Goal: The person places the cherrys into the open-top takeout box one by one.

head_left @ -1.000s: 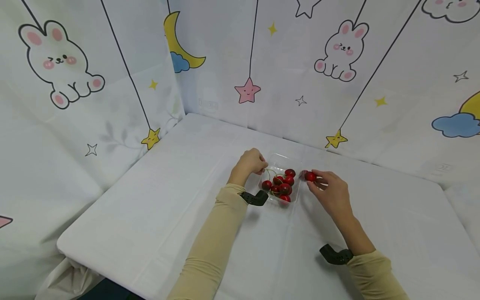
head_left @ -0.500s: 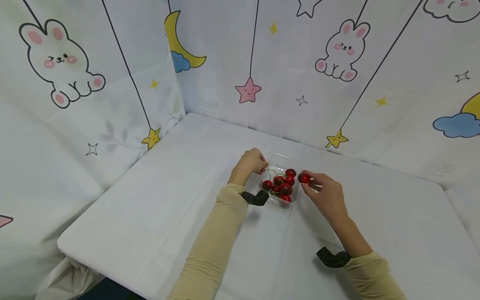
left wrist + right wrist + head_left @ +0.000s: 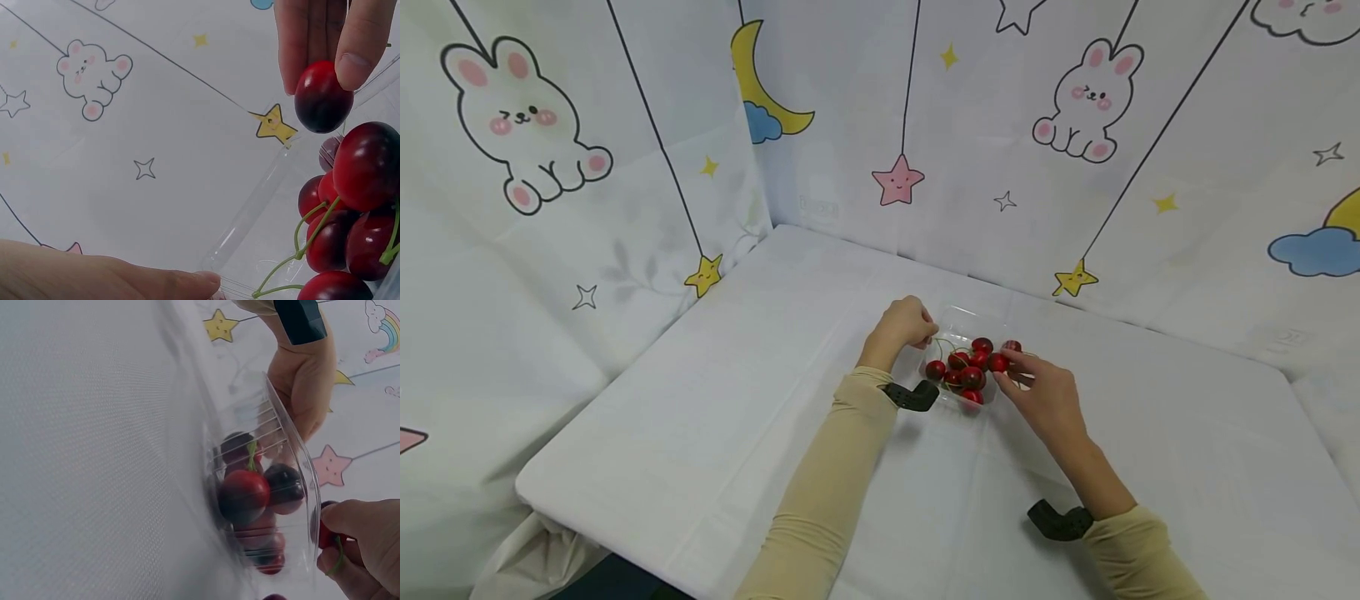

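Note:
A clear plastic container [image 3: 966, 321] holds several dark red cherries [image 3: 972, 378], some with green stems. At its left side my left hand [image 3: 904, 323] grips the rim; in the left wrist view the thumb [image 3: 187, 284] lies along the plastic edge. Over the right rim, my right hand [image 3: 1045, 396] pinches one cherry [image 3: 324, 97] between thumb and fingers. A green stem [image 3: 339, 553] hangs from that cherry in the right wrist view. Another cherry [image 3: 1012, 346] shows just behind the right fingertips, seen through the ridged wall in the left wrist view, seemingly outside the container.
The container stands on a table [image 3: 715, 433] covered in white cloth. Behind and left of it hangs a white curtain [image 3: 850, 75] printed with rabbits, stars and moons. A black wrist mount [image 3: 913, 396] sits on the left wrist, another [image 3: 1060, 521] on the right.
My right hand has moved left with the pinched cherry, from beside the container to over its right rim. The cherry behind it is now more exposed. My left hand stays on the rim.

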### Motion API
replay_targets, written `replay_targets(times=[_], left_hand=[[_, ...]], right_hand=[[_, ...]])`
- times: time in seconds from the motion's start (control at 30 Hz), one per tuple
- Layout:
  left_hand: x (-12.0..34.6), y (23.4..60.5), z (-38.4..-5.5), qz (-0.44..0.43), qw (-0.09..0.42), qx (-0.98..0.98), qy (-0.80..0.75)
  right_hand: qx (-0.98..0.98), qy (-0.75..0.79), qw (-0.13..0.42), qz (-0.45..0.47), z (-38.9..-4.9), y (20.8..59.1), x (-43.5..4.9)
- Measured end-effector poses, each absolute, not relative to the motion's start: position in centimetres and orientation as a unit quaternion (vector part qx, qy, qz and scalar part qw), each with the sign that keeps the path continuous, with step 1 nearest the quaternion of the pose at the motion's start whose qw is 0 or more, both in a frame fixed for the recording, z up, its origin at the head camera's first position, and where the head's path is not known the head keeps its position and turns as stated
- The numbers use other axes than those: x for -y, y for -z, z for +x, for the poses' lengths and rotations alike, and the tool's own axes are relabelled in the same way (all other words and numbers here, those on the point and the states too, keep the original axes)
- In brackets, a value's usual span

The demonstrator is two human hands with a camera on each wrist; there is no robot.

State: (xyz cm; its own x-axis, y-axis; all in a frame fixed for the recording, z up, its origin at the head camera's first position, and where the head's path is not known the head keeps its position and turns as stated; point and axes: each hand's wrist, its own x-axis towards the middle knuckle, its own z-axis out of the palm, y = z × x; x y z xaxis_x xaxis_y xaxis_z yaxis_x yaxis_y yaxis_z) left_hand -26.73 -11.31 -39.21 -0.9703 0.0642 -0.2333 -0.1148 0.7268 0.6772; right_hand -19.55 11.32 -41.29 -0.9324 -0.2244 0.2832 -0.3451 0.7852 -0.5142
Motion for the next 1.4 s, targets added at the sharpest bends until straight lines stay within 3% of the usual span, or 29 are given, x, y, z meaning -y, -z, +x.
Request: replay_targets(times=[0.6,1.4], left_hand=[[11.1,38.9,-26.5,-0.016,0.118,-0.921,-0.37],[11.2,39.0,-26.5,-0.002,0.116,-0.925,-0.361]], right_hand=[[0.934,-0.244,0.182,0.189,-19.2,41.8,-10.7],[0.947,-0.192,0.175,0.19,-19.2,41.7,-9.7]])
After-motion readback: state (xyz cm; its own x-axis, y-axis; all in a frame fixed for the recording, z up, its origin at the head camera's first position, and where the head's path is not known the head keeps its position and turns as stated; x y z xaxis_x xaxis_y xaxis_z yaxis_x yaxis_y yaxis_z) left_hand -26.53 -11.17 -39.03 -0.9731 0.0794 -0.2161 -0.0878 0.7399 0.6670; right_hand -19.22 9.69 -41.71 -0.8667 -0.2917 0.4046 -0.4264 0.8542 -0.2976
